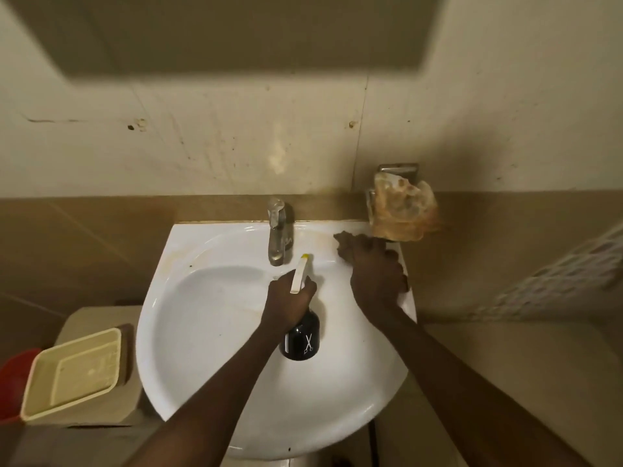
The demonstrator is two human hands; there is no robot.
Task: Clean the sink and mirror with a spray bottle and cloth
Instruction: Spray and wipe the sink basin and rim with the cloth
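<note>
While the left hand (289, 303) grips the spray bottle (301, 337), the right hand (374, 271) presses a seemingly mostly hidden cloth (342, 240).

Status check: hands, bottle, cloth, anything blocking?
Left hand grips spray bottle over sink. Right hand presses cloth on rim. Faucet close by.

The tap (278, 230) stands at the back of the sink (209, 332). Left of the tap the bowl is open; right of it, two hands fill the room.
</note>
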